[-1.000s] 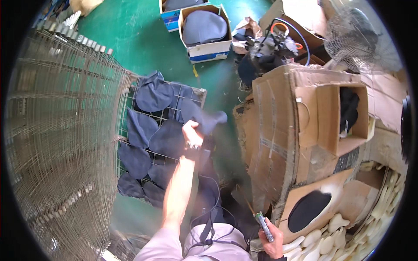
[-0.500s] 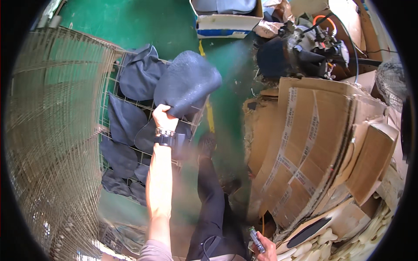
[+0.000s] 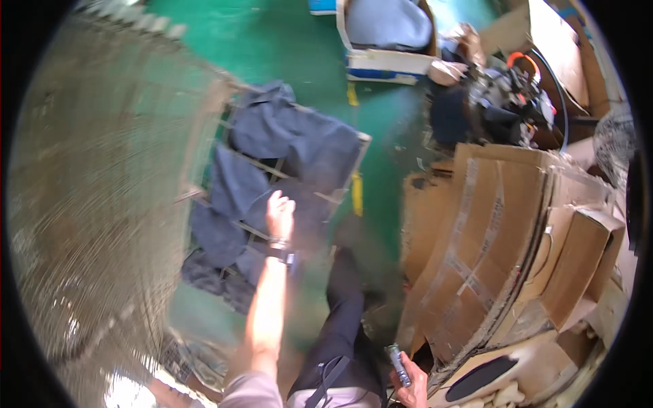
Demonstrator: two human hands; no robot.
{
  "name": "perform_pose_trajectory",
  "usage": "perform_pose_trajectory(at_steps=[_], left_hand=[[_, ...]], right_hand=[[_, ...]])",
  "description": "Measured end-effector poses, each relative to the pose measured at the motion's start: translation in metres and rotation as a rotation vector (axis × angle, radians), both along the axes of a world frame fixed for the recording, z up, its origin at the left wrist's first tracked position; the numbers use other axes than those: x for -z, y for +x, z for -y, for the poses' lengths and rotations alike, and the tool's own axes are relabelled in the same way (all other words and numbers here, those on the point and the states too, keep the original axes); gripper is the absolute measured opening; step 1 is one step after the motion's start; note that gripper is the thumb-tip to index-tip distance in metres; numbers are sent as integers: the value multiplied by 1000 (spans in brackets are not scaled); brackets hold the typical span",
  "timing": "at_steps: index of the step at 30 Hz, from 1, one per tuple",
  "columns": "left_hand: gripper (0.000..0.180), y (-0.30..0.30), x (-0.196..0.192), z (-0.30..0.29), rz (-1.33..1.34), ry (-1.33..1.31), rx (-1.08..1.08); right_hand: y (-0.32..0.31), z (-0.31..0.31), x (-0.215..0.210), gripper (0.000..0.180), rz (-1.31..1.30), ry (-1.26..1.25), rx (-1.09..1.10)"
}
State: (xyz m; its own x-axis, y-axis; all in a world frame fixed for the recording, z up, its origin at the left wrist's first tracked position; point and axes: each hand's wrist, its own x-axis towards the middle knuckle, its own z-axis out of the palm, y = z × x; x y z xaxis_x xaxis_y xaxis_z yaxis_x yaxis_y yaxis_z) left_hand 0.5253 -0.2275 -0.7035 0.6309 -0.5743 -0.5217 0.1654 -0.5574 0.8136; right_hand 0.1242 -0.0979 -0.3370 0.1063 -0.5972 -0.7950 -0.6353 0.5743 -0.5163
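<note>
The left hand (image 3: pixel 280 216), well apart from the right hand (image 3: pixel 413 386), is half-open over blue-grey pieces (image 3: pixel 235 180) lying beneath and beyond it on a wire rack (image 3: pixel 365 137), while the right is closed round a slim cylindrical tool (image 3: pixel 398 364) near a large cardboard box (image 3: pixel 469 238).

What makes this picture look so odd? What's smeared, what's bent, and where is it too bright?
Head view: the wire rack is badly smeared and the gray cloth pieces look soft, probably from movement; head view again: the cardboard box has curved edges, and black fills the corners; same head view: glare whitens the lower left, and the left forearm looks washed out.
</note>
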Motion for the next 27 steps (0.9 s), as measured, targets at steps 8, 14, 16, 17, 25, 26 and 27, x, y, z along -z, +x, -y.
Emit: perform_pose_trajectory(at_steps=[8,14,16,17,25,26,27], left_hand=[[58,23,-269,-30,1022,-134,-47],[60,89,-344,-97,1381,88,-100],[56,122,-336,-99,1501,200,-62],[54,132,-329,-104,1495,291,-25],[49,53,-264,-137,1326,334,158],[51,27,-254,-146,1284,287,244],[50,1,-243,-157,1137,290,347]], right_hand=[[-12,-55,-45,48,33,-33,-33],[-48,-97,-65,51,55,-212,-134],[-53,-111,-63,51,7,-303,-171],[-54,-113,-66,52,-19,-290,-173],[-71,-150,-72,54,-29,-403,-83],[-71,-154,-76,54,-35,-404,-61],[-73,-162,-80,55,-13,-424,-19]])
